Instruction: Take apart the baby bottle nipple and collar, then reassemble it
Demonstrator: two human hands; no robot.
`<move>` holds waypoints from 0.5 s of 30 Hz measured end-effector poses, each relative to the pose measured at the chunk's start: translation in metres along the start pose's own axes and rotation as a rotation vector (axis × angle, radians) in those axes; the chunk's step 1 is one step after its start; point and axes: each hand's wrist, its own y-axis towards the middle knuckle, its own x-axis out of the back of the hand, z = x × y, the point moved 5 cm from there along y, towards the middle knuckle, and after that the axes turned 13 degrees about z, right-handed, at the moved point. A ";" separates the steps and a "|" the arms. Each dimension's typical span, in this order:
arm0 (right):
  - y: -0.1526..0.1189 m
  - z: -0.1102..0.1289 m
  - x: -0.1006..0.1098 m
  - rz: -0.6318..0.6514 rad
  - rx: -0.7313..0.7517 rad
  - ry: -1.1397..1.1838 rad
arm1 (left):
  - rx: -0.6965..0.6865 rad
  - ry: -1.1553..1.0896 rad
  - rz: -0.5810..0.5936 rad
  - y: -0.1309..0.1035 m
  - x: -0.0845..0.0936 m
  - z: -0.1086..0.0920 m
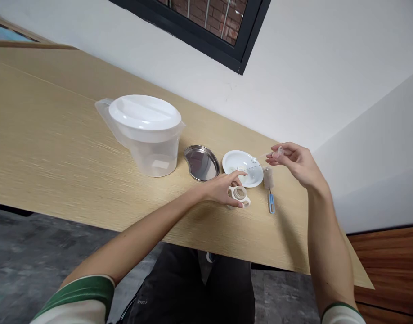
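Observation:
My left hand [223,189] is closed around a baby bottle [240,193] with a round threaded mouth and a pale two-handled collar, seen from above. Its index finger stretches out toward the bowl. My right hand [296,163] is raised at the right, fingertips pinching a small clear straw piece [280,151]. From these fingers a thin clear tube runs left to a small white end [254,160], over the white bowl [229,158]. A thin wire-like line also runs from there toward my left fingers; its kind is unclear. Small pale parts lie in the bowl.
A bottle brush [271,203] with a blue handle lies right of the bowl. Left of it are a kidney-shaped metal tray [202,164] and a clear pitcher [152,153] with a white lid. The wooden table [74,157] meets a white wall behind.

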 end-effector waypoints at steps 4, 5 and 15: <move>0.008 -0.048 -0.002 -0.070 -0.109 0.095 | 0.005 -0.028 -0.027 0.000 0.002 0.002; 0.010 -0.061 -0.002 -0.074 -0.129 0.113 | 0.004 -0.038 -0.037 0.000 0.003 0.002; 0.012 -0.145 -0.006 -0.098 -0.225 0.148 | 0.005 -0.033 -0.032 0.000 0.003 0.003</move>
